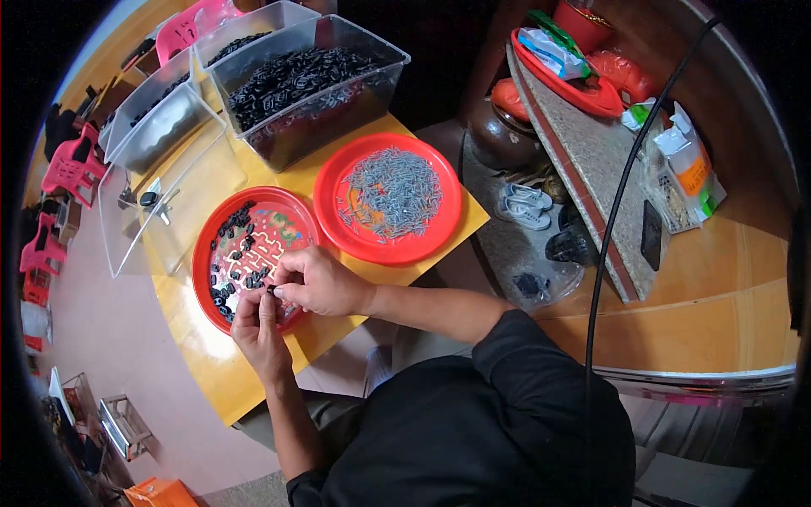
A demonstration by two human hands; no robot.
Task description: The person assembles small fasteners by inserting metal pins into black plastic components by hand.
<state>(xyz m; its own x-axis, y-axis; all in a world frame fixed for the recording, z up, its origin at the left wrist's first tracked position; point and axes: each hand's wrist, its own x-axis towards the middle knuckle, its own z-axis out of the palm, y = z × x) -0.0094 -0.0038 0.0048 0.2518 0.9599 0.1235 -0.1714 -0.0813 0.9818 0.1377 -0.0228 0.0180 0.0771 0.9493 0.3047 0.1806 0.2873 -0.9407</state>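
My left hand (263, 342) pinches a small black plastic part (270, 290) between thumb and fingers, over the near rim of a round red tray (199, 283). The fingertips of my right hand (325, 283) are closed right against that same part; whether they hold something more is too small to tell. Inside the tray several loose black parts (232, 221) lie scattered over a printed bottom. Touching it on the right, a second red tray (448, 215) holds a heap of thin grey metal screws or pins (395, 193).
Clear plastic bins full of black parts (300, 80) stand at the back of the yellow table (211, 372). A clear empty-looking box (160, 215) tilts at the left edge. To the right are a stone ledge (583, 160), a phone (650, 235) and a hanging black cable (617, 194).
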